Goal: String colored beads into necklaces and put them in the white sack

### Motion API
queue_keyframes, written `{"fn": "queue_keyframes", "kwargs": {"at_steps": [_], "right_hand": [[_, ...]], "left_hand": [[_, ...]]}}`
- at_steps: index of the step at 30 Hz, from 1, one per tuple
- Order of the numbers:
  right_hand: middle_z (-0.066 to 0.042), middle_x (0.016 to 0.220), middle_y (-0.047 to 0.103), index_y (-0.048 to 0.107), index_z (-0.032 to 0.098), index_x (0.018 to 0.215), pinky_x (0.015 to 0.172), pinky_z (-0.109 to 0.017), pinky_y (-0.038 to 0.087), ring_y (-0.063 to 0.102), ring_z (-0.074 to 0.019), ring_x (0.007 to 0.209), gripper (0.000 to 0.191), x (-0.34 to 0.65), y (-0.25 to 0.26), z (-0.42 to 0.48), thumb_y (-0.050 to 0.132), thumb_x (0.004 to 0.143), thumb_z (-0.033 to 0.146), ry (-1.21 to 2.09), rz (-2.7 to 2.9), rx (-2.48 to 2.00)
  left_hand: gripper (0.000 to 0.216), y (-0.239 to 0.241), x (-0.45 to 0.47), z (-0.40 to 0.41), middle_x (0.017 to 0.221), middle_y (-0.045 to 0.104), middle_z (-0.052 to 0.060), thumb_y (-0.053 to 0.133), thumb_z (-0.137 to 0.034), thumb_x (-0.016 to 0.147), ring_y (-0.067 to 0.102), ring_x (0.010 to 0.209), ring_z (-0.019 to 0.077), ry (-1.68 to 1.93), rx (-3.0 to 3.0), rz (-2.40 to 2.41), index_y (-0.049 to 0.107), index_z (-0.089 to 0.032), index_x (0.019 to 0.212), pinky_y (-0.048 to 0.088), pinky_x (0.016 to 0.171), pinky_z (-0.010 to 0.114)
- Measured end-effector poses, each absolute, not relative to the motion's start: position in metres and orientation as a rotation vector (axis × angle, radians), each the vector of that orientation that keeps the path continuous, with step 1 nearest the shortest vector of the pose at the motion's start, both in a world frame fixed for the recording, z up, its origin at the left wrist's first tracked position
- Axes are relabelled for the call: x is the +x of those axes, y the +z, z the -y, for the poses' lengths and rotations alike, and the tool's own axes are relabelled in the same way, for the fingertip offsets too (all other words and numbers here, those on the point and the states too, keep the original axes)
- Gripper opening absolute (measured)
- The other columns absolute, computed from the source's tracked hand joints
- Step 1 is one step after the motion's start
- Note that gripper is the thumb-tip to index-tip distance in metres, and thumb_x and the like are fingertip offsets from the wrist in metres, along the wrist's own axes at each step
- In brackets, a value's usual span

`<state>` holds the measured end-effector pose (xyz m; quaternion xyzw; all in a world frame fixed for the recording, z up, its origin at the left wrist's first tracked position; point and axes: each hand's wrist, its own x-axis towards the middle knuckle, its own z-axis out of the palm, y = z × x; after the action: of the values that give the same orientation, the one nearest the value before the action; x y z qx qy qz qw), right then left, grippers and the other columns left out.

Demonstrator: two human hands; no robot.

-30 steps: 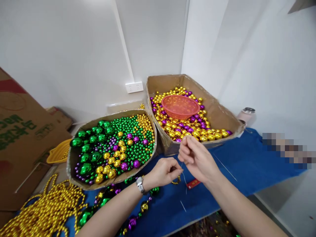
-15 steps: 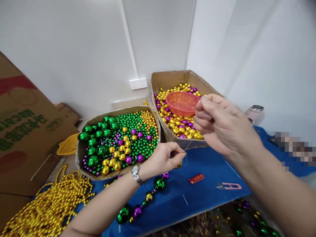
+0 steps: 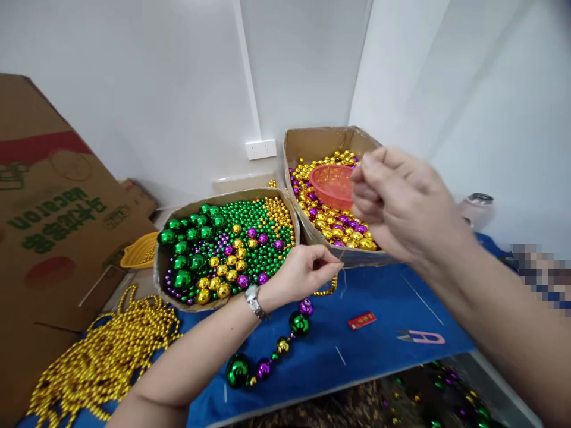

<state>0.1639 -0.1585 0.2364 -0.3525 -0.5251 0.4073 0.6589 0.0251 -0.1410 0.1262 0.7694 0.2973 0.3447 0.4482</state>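
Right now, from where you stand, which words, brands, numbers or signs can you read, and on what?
"Macaron": green letters on the large cardboard box.
Too distorted to quote surely: the big green Chinese characters beside it.
Too small to read: the faint print near the box's right edge.
Too small to read: the gold marks on the red packet.
Too small to read: the dial of the wristwatch.
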Motion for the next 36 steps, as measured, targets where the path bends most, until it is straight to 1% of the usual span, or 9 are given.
{"fn": "queue_keyframes", "kwargs": {"at_steps": [5,9,12,15,19,22,26,31,36], "right_hand": [[0.006,0.057,0.037,0.052,0.021,0.071,0.042,-0.019,0.021,0.03,-0.0052,0.047,0.023,0.183,0.177,0.161,0.06,0.086,0.037,0.976,1.189,-0.883],[0.004,0.061,0.042,0.052,0.022,0.077,0.046,-0.021,0.029,0.038,-0.0082,0.051,0.025,0.206,0.132,0.163,0.05,0.09,0.044,0.71,1.389,-1.135],[0.003,0.065,0.049,0.055,0.022,0.097,0.052,-0.024,0.036,0.045,-0.0108,0.055,0.021,0.215,0.097,0.169,0.047,0.091,0.041,0.518,1.691,-1.364],[0.002,0.069,0.057,0.053,0.021,0.114,0.056,-0.025,0.041,0.054,-0.0133,0.058,0.031,0.21,0.055,0.178,0.047,0.091,0.04,0.594,1.994,-1.447],[-0.003,0.085,0.066,0.061,0.023,0.106,0.068,-0.028,0.048,0.063,-0.0189,0.076,0.03,0.185,-0.002,0.189,0.063,0.08,0.038,0.657,2.118,-1.461],[-0.005,0.095,0.067,0.063,0.023,0.102,0.071,-0.029,0.049,0.065,-0.021,0.083,0.023,0.167,-0.026,0.193,0.061,0.082,0.035,0.629,2.107,-1.515],[-0.006,0.097,0.064,0.063,0.023,0.096,0.071,-0.03,0.049,0.065,-0.0208,0.084,0.018,0.159,-0.019,0.187,0.057,0.085,0.036,0.585,2.079,-1.515],[-0.005,0.095,0.063,0.062,0.024,0.097,0.076,-0.029,0.049,0.062,-0.0188,0.088,0.021,0.153,0.022,0.162,0.053,0.088,0.04,0.554,2.028,-1.388],[-0.005,0.092,0.063,0.062,0.022,0.104,0.074,-0.029,0.047,0.061,-0.0185,0.085,0.024,0.131,0.044,0.133,0.05,0.089,0.037,0.52,1.99,-1.318]], "left_hand": [[0.03,0.079,0.021,0.148,0.057,0.06,0.0,0.064,-0.044,0.078,0.055,0.051,0.011,0.878,1.524,-0.812,0.064,-0.014,0.075,0.042,0.049,0.021],[0.035,0.059,0.019,0.15,0.059,0.056,-0.003,0.067,-0.049,0.074,0.054,0.048,0.009,0.999,1.127,-0.885,0.056,-0.016,0.075,0.046,0.05,0.021],[0.037,0.055,0.017,0.149,0.063,0.055,-0.005,0.068,-0.05,0.073,0.054,0.049,0.0078,1.039,0.903,-0.868,0.053,-0.017,0.078,0.049,0.053,0.022],[0.036,0.055,0.016,0.148,0.064,0.055,-0.005,0.068,-0.049,0.073,0.053,0.05,0.0074,1.054,0.805,-0.843,0.052,-0.017,0.079,0.05,0.054,0.023],[0.034,0.055,0.018,0.149,0.064,0.056,-0.005,0.071,-0.046,0.072,0.054,0.051,0.008,1.045,0.772,-0.825,0.053,-0.018,0.08,0.051,0.055,0.024],[0.033,0.057,0.02,0.149,0.063,0.056,-0.005,0.071,-0.045,0.072,0.053,0.051,0.0076,1.035,0.77,-0.816,0.054,-0.018,0.079,0.049,0.055,0.022],[0.032,0.057,0.014,0.144,0.065,0.057,-0.004,0.07,-0.044,0.074,0.056,0.056,0.0086,1.072,0.815,-0.83,0.055,-0.017,0.079,0.049,0.059,0.023],[0.028,0.052,0.005,0.137,0.085,0.065,0.003,0.072,-0.04,0.073,0.06,0.081,0.0129,1.189,0.893,-0.854,0.061,-0.015,0.079,0.047,0.075,0.024],[0.036,0.044,-0.005,0.136,0.08,0.062,-0.001,0.075,-0.045,0.068,0.06,0.071,0.0121,1.169,0.651,-0.723,0.053,-0.018,0.079,0.047,0.065,0.024]]}}
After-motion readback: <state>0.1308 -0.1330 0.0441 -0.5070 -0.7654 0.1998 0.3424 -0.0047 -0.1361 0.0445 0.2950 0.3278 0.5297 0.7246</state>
